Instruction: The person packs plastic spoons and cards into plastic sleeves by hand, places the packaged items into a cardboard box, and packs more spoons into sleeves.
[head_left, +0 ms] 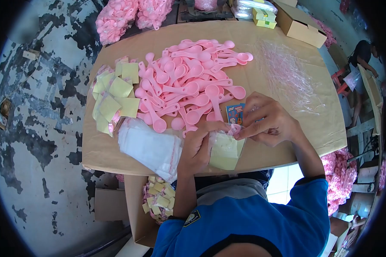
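Observation:
My left hand pinches the edge of a clear plastic bag at the front of the table. Inside the bag lies a pale yellow card, with a bit of pink at its mouth. Fingers of my right hand are closed on the bag's upper end, close to the left fingertips. Just beyond them is a blue printed card, partly hidden by my right hand. A large heap of pink measuring spoons spreads behind both hands. A stack of clear plastic bags rests left of my left hand.
Filled packs with yellow cards are piled at left. Clear thin strips lie at right. A cardboard box stands at the back right corner. Below the front edge, another box holds more packs. Another person is at far right.

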Demonstrator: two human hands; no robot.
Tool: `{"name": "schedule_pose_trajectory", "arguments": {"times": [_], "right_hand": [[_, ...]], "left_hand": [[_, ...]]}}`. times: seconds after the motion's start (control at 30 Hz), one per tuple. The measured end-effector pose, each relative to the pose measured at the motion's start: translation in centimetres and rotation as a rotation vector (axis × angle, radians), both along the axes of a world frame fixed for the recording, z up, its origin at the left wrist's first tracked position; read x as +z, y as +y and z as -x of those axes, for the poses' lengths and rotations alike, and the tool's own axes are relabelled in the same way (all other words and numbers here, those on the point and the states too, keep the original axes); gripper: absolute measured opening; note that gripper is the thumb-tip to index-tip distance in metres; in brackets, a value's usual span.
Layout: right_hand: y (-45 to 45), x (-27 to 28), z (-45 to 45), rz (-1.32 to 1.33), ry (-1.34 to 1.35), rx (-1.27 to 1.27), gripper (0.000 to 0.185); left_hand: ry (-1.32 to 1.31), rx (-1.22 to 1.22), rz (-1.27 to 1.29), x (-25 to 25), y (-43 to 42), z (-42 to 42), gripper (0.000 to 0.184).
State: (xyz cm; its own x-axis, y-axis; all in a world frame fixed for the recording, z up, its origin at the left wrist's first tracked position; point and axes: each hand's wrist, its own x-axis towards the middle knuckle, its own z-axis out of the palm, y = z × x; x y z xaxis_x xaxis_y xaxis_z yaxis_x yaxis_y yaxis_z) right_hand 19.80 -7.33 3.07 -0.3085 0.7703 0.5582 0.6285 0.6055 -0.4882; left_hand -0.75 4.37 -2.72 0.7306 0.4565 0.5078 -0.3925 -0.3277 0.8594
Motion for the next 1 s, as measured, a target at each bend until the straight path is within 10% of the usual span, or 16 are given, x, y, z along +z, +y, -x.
{"name": "schedule_pose_trajectory", "arguments": {"times": [0.33,0.57,0.67,0.8,0.9,1.0], "right_hand": [[-0.1,0.7,0.3,0.017,-0.014,-0.023,0.03],[1.9,1.2,2.5,0.159,-0.112,-0.04,0.025],[3.8,0.7,4.5,0.219,-0.197,-0.093,0.022],[7.9,1.5,9.2,0.396,-0.299,-0.125,0.019],[11.0,-1.5,11.3,0.196,-0.398,-0.168,0.024],[13.1,-3.7,11.5,0.142,-0.531,-0.256,0.026]], "left_hand": [[-0.01,-0.124,0.204,0.5,-0.4,1.0,0.002],[0.069,-0.033,0.413,2.5,0.0,5.5,0.028],[0.053,0.371,-0.028,4.9,4.4,8.1,0.037],[0.046,0.496,0.221,11.7,11.0,10.1,0.035],[0.111,0.939,-0.438,10.2,13.8,10.6,0.048],[0.239,0.996,-0.351,5.5,10.5,12.6,0.042]]}}
